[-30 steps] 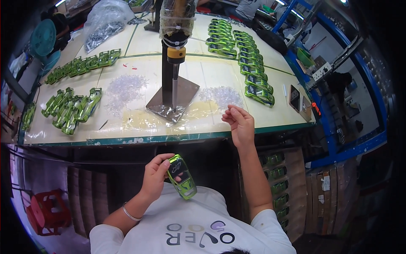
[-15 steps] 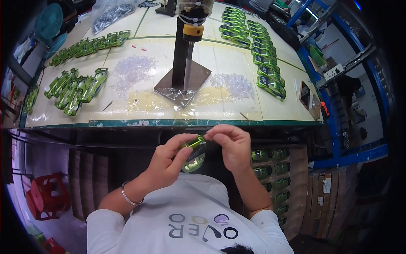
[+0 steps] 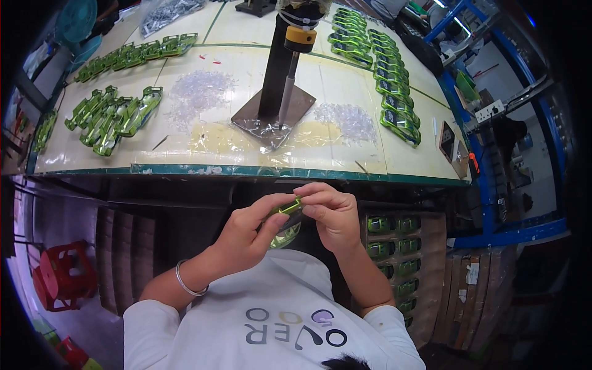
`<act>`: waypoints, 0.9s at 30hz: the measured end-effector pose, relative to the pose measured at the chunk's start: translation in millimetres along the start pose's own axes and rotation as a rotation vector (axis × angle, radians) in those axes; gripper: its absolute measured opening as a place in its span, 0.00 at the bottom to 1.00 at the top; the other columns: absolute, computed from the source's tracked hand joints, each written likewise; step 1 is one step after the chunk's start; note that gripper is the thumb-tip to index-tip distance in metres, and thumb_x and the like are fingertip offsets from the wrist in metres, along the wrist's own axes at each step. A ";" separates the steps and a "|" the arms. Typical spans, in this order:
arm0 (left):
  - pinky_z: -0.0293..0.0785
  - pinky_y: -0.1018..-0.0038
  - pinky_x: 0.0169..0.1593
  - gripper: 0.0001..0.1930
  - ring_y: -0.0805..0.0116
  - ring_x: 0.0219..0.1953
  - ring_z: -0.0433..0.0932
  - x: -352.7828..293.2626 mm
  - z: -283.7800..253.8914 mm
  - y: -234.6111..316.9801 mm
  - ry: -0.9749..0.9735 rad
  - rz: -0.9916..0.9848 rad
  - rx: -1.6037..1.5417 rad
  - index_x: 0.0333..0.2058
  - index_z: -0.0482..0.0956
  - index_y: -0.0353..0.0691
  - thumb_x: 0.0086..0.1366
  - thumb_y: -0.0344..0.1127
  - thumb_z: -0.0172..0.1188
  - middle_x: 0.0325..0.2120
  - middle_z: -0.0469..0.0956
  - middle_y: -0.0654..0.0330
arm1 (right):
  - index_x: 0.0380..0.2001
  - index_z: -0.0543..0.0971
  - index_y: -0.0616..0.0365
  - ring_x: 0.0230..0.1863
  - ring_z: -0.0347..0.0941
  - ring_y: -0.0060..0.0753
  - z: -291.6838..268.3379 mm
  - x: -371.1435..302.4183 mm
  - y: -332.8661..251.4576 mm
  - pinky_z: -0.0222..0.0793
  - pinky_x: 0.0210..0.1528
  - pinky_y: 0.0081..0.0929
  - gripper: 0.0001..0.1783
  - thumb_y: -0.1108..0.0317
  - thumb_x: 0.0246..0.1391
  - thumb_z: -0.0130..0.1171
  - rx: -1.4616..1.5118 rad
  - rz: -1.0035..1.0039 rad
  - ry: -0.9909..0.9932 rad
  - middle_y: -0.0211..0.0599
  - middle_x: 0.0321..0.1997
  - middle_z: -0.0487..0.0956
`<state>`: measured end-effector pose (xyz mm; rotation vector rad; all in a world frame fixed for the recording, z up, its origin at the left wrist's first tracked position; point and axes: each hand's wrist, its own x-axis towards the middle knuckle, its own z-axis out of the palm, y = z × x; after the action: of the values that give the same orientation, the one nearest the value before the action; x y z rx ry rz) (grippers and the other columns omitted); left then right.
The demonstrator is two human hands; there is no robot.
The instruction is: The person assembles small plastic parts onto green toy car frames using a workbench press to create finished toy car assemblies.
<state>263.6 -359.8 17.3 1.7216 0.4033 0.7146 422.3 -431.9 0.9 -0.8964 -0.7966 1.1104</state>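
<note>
In front of my chest, below the table's front edge, my left hand (image 3: 245, 229) grips a small bright-green plastic housing (image 3: 287, 237) with a clear and dark face. Its thumb and fingers close on the near and far sides of the piece. My right hand (image 3: 336, 217) is pinched at the housing's upper right end, the fingertips touching it. Whatever lies between those fingertips is too small to make out. Part of the housing is hidden behind my fingers.
On the table (image 3: 216, 148) stands a post tool with a metal base plate (image 3: 246, 117), between heaps of small clear pieces (image 3: 200, 92). Green housings (image 3: 102, 117) lie left, and rows of more (image 3: 394, 92) right. A divided box (image 3: 435, 265) holds several housings below; a red stool (image 3: 65, 277) stands left.
My right hand's pinched fingers have moved in against the housing's upper end, where a small gap was before. My left hand still holds the housing. The whole view has shifted slightly.
</note>
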 end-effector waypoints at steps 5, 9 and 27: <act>0.68 0.80 0.29 0.11 0.71 0.25 0.74 0.7 -0.8 -2.5 -0.011 0.024 0.018 0.41 0.67 0.34 0.59 0.27 0.45 0.25 0.73 0.54 | 0.28 0.77 0.65 0.40 0.69 0.31 -0.4 -3.1 2.2 0.66 0.40 0.20 0.09 0.84 0.39 0.53 -0.178 -0.052 0.035 0.44 0.39 0.73; 0.68 0.81 0.31 0.10 0.75 0.28 0.73 -2.5 1.2 -5.7 0.031 -0.038 -0.119 0.40 0.67 0.34 0.60 0.28 0.44 0.28 0.72 0.56 | 0.35 0.74 0.65 0.41 0.69 0.41 3.9 -11.4 7.6 0.67 0.40 0.24 0.15 0.74 0.40 0.58 -0.884 -0.467 -0.020 0.51 0.40 0.71; 0.66 0.80 0.40 0.20 0.75 0.38 0.69 -3.3 -4.9 6.6 -0.066 -0.140 -0.582 0.50 0.57 0.35 0.59 0.29 0.45 0.37 0.69 0.56 | 0.49 0.63 0.41 0.41 0.68 0.54 17.0 -14.5 20.4 0.69 0.35 0.34 0.39 0.65 0.28 0.66 -1.171 -0.764 -0.068 0.61 0.51 0.59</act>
<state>257.3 -360.0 23.5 1.1518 0.2342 0.5969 395.6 -438.7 -11.4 -1.3080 -1.7166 -0.0995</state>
